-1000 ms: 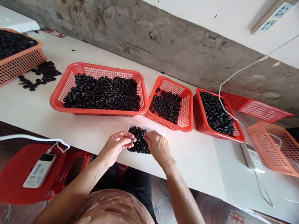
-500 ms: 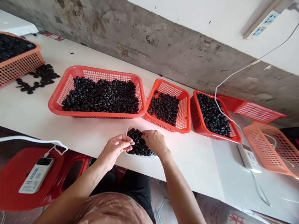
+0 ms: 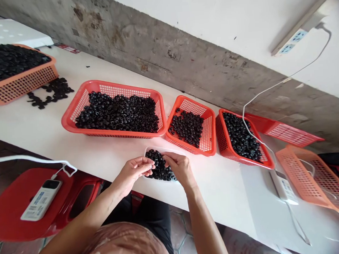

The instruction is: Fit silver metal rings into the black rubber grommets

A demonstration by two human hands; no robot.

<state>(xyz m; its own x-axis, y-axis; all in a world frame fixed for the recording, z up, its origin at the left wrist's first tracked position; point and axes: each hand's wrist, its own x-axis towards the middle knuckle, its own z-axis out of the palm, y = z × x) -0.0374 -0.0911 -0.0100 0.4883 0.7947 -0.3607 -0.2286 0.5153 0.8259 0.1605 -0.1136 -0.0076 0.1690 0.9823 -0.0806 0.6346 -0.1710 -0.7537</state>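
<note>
A small clear tray [image 3: 166, 147] filled with black ring-shaped parts [image 3: 160, 171] sits at the table's front edge. Over its left side, my left hand [image 3: 135, 170] is closed in a pinch, thumb against fingers; whatever lies between them is too small to make out. My right hand [image 3: 178, 167] reaches over the tray's right side, thumb and forefinger pinched above the black parts. What its fingertips hold, if anything, is hidden. Just behind the tray stand a large red basket [image 3: 114, 134] and a smaller red basket [image 3: 207, 134], both holding similar black parts.
Another red basket [image 3: 241, 161] of black parts stands to the right, a white cable [image 3: 250, 98] hanging across it. An orange basket [image 3: 24, 85] heaped with black pieces is at far left. A power bank [image 3: 41, 200] lies on a red stool [image 3: 11, 192].
Both hands stay over the tray. My right fingers have shifted slightly within the tray area, and my left pinch has turned a little. The whole view has tilted slightly.
</note>
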